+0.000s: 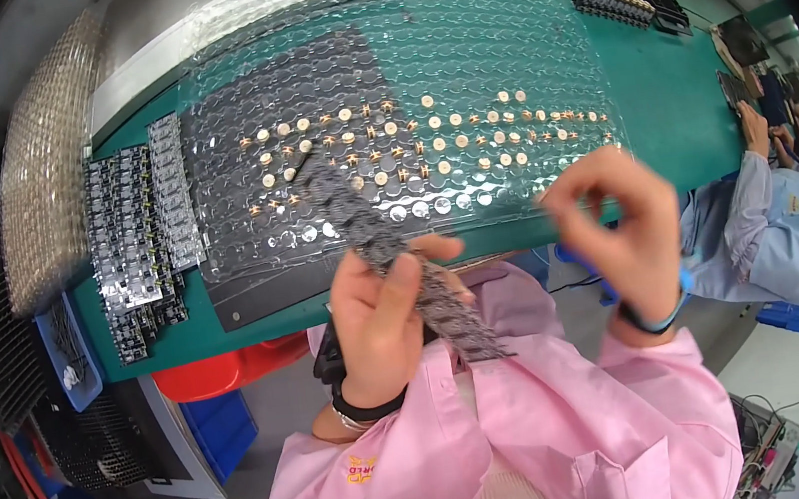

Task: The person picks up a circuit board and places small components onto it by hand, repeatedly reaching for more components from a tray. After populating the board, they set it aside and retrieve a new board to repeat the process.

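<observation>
The left hand (pixel 377 308) holds a dark strip (pixel 355 217), its thumb and fingers pinching the strip near mid-length. The strip slants from the chest of the pink jacket (pixel 583 417) to above the clear tray (pixel 494 45); blur hides its surface detail. The right hand (pixel 624 230) is raised near the edge of the table (pixel 662 134), fingers curled, thumb and index fingertips close together. Whether they pinch a small part cannot be told.

Recommended handling: grip the strip by its edges and keep it steady. Hold its far end clear of the round parts (pixel 440 144) in the tray, as contact could probably dislodge them. Keep the near end off the jacket.
</observation>
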Demonstrator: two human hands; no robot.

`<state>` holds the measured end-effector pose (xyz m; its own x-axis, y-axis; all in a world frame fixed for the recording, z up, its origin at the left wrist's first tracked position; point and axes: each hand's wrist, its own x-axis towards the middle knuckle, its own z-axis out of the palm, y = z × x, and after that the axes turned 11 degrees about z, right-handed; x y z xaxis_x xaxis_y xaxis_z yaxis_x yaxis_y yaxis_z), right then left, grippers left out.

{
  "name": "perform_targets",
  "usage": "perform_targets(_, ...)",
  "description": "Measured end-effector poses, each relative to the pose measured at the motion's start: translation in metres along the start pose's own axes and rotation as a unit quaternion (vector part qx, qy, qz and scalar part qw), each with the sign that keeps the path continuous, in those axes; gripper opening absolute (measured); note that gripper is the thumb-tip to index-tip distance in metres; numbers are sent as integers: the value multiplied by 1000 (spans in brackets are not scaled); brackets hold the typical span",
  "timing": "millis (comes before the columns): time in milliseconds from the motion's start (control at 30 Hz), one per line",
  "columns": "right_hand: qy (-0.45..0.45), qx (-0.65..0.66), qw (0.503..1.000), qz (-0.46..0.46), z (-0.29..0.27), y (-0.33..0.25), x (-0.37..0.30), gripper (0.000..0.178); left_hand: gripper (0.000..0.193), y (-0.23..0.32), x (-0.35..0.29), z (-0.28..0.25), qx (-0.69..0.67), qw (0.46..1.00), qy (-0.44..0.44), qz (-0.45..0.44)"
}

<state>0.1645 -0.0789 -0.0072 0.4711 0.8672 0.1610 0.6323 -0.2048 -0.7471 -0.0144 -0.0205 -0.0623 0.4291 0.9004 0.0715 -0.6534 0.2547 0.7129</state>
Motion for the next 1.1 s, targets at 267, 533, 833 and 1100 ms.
perform_targets(267, -77, 131, 988, -16, 45, -17, -4, 8, 23, 3, 3, 0, -85, 996, 32, -16)
perform_targets(533, -172, 388, 898, 115, 46, -12, -3, 11, 23, 1, 7, -9, -96, 995, 6, -20)
perform_targets(833, -258, 554, 771, 179, 53, -8, -11, 15, 21, 3, 23, -3, 65, 966, 217, 122)
perform_targets(1100, -316, 602, 714, 164, 55, -1, -15, 18, 17, 10, 34, 9, 70, 927, 294, 221)
